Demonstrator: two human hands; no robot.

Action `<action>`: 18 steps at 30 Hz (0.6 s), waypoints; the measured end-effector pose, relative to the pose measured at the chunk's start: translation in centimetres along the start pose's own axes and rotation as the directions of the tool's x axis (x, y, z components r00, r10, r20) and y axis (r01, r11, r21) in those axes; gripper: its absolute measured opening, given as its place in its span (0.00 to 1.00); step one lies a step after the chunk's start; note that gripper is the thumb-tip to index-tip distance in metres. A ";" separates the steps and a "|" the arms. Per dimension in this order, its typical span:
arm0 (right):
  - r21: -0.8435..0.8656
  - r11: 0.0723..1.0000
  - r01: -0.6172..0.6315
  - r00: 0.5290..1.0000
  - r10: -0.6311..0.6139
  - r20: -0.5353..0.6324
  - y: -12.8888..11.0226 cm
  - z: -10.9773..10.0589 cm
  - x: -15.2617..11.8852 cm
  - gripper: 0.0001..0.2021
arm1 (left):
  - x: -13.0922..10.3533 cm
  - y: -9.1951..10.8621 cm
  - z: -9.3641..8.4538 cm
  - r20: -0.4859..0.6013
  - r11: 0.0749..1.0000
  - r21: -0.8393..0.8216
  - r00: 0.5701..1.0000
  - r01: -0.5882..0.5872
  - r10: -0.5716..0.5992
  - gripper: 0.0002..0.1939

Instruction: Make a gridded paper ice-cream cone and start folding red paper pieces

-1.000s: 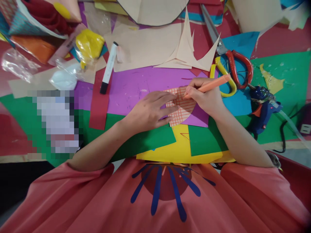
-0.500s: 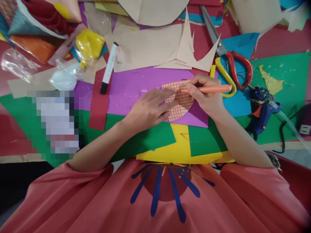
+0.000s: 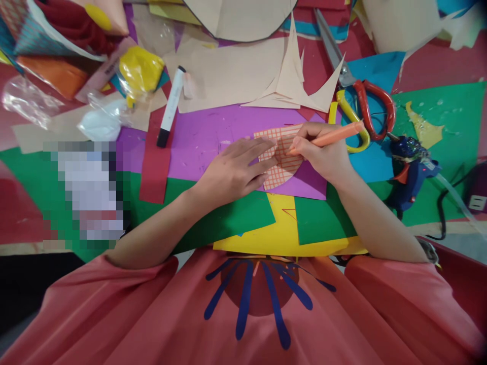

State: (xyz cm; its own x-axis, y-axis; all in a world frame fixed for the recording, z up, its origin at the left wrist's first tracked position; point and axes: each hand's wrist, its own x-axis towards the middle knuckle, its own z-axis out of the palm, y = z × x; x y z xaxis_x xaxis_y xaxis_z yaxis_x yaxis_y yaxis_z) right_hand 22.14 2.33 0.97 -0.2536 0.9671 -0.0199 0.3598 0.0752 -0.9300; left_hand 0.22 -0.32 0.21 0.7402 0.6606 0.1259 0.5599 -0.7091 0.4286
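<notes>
My right hand [image 3: 323, 154] is closed around an orange marker [image 3: 338, 135], its tip down on a cream paper piece [image 3: 277, 175] with a curved edge. Orange lines cross that piece in a grid, denser at its left part. My left hand [image 3: 241, 167] lies flat with fingers stretched out, fingertips resting on the left side of the paper piece. Beneath it is a purple sheet [image 3: 190, 137]. Part of the drawn grid is hidden under my fingers and in the right hand's shadow.
Scissors [image 3: 344, 76] with red and yellow handles lie beyond my right hand, near a blue glue gun [image 3: 409, 182]. A white marker [image 3: 171, 106] rests on a red paper strip [image 3: 154, 172]. Cream paper scraps [image 3: 236, 71] and a yellow bag [image 3: 140, 68] lie farther back.
The orange marker's tip has moved slightly down on the paper piece, and its back end has tilted farther up. My left hand stays in place.
</notes>
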 end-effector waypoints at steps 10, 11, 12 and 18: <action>-0.012 1.000 0.029 0.998 -0.030 -0.053 -0.2 -0.2 -0.3 0.13 | -0.1 -0.4 0.4 -0.066 0.995 0.083 0.997 0.053 -0.048 0.19; -0.027 0.999 0.021 0.999 -0.022 -0.047 -0.2 -0.1 -0.2 0.13 | -0.1 -0.4 0.4 -0.068 0.995 0.088 0.997 0.054 -0.048 0.19; -0.038 0.999 0.012 0.999 -0.013 -0.045 -0.2 -0.1 -0.2 0.14 | -0.1 -0.4 0.4 -0.071 0.994 0.093 0.996 0.054 -0.047 0.18; -0.059 0.998 -0.011 1.000 0.010 -0.024 -0.1 -0.1 -0.1 0.14 | -0.2 -0.4 0.7 -0.085 0.993 0.113 0.996 0.040 -0.031 0.16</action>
State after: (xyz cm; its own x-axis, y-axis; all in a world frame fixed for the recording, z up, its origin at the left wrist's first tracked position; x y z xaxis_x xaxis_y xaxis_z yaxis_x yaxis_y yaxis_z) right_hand 22.23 2.24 1.13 -0.2285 0.9733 -0.0200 0.4154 0.0789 -0.9062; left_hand 0.06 -0.32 -0.62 0.6883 0.7007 0.1879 0.6279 -0.7051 0.3296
